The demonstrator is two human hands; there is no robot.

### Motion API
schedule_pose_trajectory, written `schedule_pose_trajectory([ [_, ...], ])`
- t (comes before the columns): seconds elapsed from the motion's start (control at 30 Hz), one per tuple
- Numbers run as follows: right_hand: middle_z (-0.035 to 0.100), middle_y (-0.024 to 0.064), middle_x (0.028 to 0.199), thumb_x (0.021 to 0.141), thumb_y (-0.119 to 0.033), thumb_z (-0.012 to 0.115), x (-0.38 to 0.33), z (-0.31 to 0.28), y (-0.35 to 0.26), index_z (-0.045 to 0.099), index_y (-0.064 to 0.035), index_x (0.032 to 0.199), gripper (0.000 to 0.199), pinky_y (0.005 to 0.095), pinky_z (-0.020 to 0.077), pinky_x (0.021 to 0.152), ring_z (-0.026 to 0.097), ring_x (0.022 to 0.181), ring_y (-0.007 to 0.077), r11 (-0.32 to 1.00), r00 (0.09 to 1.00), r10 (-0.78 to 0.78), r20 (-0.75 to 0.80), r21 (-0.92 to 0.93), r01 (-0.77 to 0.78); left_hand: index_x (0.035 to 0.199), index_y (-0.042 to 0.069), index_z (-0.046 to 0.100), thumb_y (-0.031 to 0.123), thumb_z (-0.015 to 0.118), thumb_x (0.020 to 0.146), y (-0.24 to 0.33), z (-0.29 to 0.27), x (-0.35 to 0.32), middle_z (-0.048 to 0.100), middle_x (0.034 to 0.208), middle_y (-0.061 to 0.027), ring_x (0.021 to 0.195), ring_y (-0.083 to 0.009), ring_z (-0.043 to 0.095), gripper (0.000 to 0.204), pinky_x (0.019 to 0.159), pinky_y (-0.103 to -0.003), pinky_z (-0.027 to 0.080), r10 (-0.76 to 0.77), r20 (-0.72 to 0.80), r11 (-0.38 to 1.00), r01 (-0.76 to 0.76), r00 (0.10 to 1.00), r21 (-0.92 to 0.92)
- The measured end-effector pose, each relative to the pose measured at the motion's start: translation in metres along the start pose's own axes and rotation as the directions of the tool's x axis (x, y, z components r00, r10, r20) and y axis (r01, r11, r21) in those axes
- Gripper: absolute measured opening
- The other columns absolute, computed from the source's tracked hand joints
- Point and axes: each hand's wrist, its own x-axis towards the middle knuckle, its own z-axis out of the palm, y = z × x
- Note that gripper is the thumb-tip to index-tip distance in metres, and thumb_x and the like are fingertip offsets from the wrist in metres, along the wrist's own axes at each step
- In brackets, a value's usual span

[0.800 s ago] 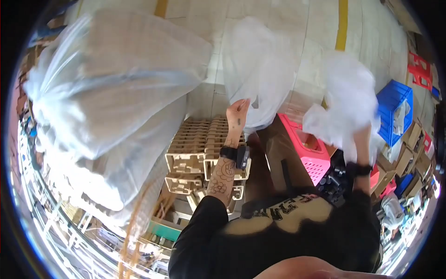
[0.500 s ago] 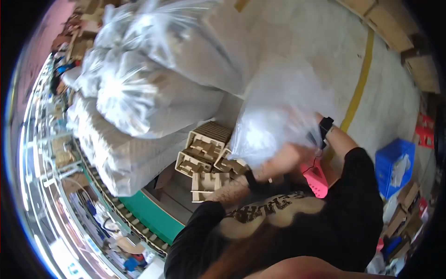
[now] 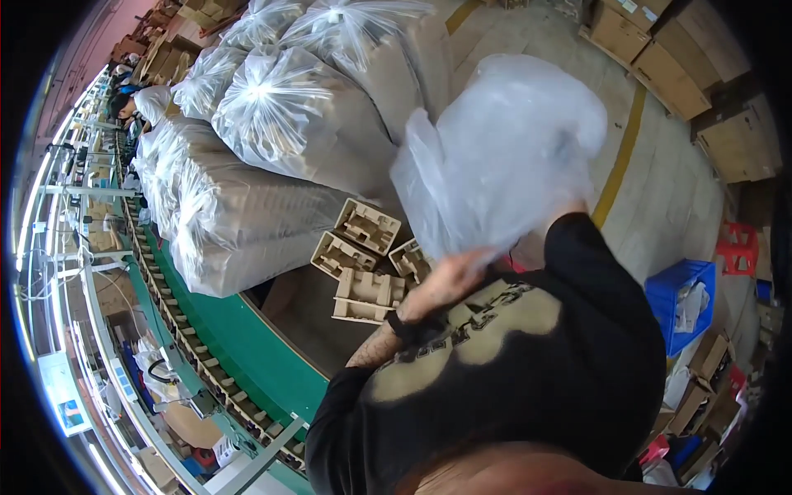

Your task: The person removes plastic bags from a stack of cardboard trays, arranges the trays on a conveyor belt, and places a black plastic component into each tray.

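Head view: my left hand [image 3: 450, 285] clenches the clear plastic bag [image 3: 503, 157] raised before my chest, above pulp trays [image 3: 363, 264] beside stacked bagged bundles [image 3: 272, 165]; right grip hidden, state untellable.

Clear bagged bales [image 3: 272, 124] stacked beside the green conveyor [image 3: 239, 346], brown cartons [image 3: 660, 58] along the far floor, small screen [image 3: 62, 396] at conveyor's near end

- Your left hand [image 3: 450, 280] is raised before your chest, blurred, fingers curled closed; a dark band sits on that wrist.
- Your right arm is bent upward in a black sleeve; its hand is hidden.
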Motion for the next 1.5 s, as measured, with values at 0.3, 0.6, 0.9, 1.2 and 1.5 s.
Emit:
schedule_pose_trajectory([
  [0.3,0.065,0.0206,0.102,0.079,-0.020,0.053,-0.079,0.055,0.011,0.066,-0.0028,0.102,0.032,0.0445,0.0488,0.083,0.063,0.095,0.0359,1.000,0.980,0.007,0.197,0.001,-0.007,0.109,0.002,0.062,0.006,0.051,0.087,-0.067,-0.130,0.044,0.068,0.100,-0.0131,0.075,-0.0189,0.063,0.025,0.066,-0.032,0.048,-0.239,-0.591,0.849,0.461,0.771,0.257],
  [0.6,0.063,0.0176,0.113,0.088,-0.040,0.048,-0.084,-0.097,0.065,0.063,-0.0056,0.111,0.044,0.0414,0.0460,0.087,0.059,0.102,0.0327,0.980,0.982,0.177,-0.071,0.100,-0.170,0.113,-0.001,0.054,0.025,0.054,0.092,-0.168,-0.163,0.031,0.063,0.081,-0.0044,0.066,-0.0127,0.057,0.033,0.059,-0.028,0.046,-0.529,-0.616,0.847,0.410,0.585,-0.338],
  [0.9,0.056,0.0157,0.127,0.089,-0.040,0.053,-0.119,-0.119,0.022,0.061,-0.0085,0.119,0.045,0.0367,0.0402,0.098,0.051,0.118,0.0305,0.991,0.935,0.069,-0.348,0.133,-0.024,0.106,0.002,0.055,0.017,0.053,0.091,-0.206,-0.171,-0.051,0.063,0.075,-0.0079,0.063,-0.0172,0.061,0.021,0.061,-0.033,0.050,-0.042,-0.176,0.769,0.144,0.984,0.623],
  [1.2,0.065,0.0228,0.088,0.092,-0.043,0.045,0.034,-0.106,0.151,0.065,0.0019,0.090,0.049,0.0444,0.0480,0.074,0.064,0.089,0.0379,0.970,0.900,0.238,-0.365,0.040,-0.240,0.126,0.006,0.046,0.022,0.054,0.089,-0.166,-0.132,-0.041,0.065,0.097,-0.0172,0.084,-0.0291,0.065,0.041,0.073,-0.037,0.051,-0.550,-0.523,0.783,0.620,0.652,-0.051],
  [1.5,0.058,0.0219,0.113,0.077,-0.020,0.065,0.053,0.055,-0.156,0.060,-0.0015,0.113,0.041,0.0486,0.0382,0.096,0.054,0.108,0.0375,0.978,0.889,-0.195,-0.414,-0.150,0.144,0.127,-0.001,0.043,0.034,0.067,0.080,-0.146,-0.032,-0.286,0.058,0.110,-0.0272,0.103,-0.0426,0.054,0.064,0.091,-0.045,0.043,-0.404,-0.914,0.184,0.977,-0.027,-0.110],
])
